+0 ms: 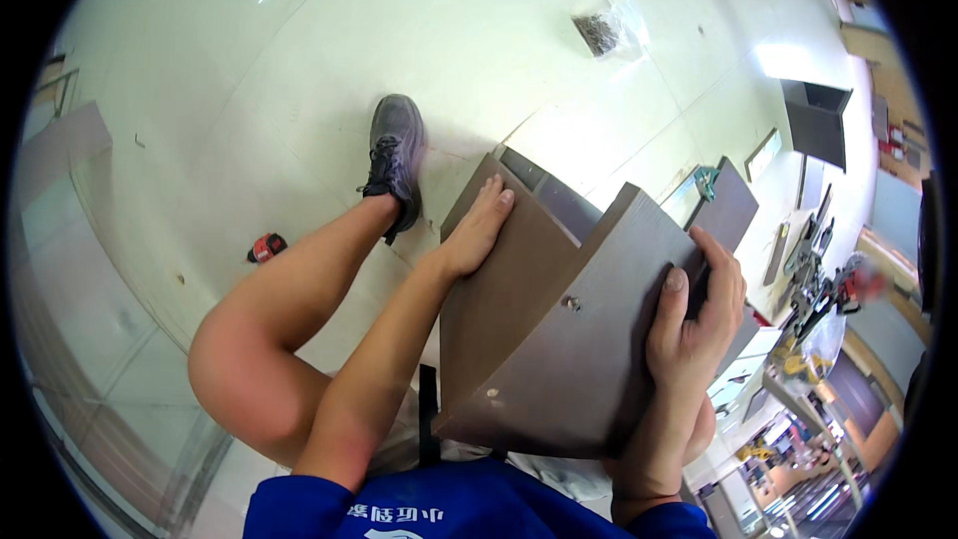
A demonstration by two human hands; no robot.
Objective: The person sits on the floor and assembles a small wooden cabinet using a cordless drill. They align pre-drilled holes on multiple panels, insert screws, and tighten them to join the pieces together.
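Note:
A brown wood-grain drawer (544, 369) rests tilted against my lap, its open side turned partly away. My left hand (481, 230) lies along its left panel, fingers stretched out near the upper edge. On the other side my right hand (702, 314) grips the broad panel, thumb pressed on its face and fingers reaching over the far edge. A small metal fitting (572, 303) shows in that broad panel. Below it is a pale chipped spot. The drawer's underside and the tips of some right fingers are hidden.
A red-and-black power tool (266, 248) lies on the floor beside my left knee. Ahead is a plastic bag of small parts (602, 33). Another dark box (816, 125), loose panels and tools (823, 284) are on the right. A glass-like panel (90, 309) stands at left.

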